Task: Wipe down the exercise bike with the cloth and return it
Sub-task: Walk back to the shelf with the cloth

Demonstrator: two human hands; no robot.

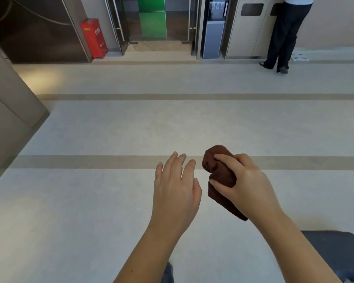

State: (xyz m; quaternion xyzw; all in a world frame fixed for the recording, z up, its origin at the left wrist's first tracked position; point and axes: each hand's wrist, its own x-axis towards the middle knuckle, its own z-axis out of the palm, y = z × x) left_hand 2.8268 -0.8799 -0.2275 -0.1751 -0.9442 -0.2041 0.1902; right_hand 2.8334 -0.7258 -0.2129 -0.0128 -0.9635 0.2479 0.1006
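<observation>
Two bare hands are showing in the near middle. The right hand (pixel 243 180) is gripping one bunched brown cloth (pixel 219 172), its thumb and curled fingers pinching it while a fold is hanging down under the palm. The left hand (pixel 176 193) is holding nothing, its fingers lying straight and relaxed just left of the cloth, not touching it. One dark grey edge (pixel 339 252) is poking in at the near right corner; I cannot tell what it belongs to. The pale floor (pixel 131 129) is stretching wide and open ahead, with three tan stripes (pixel 70 162) crossing it from left to right. One beige wall corner (pixel 8 99) is jutting in on the left, narrowing that side. Along the far wall, one red cabinet (pixel 93 38) is standing at the left, and one doorway with green panels (pixel 151 17) is in the middle. Right of it are one water dispenser (pixel 213 31) and two bins (pixel 247 27) with dark slots. One person (pixel 284 37) is standing at the far right bin.
</observation>
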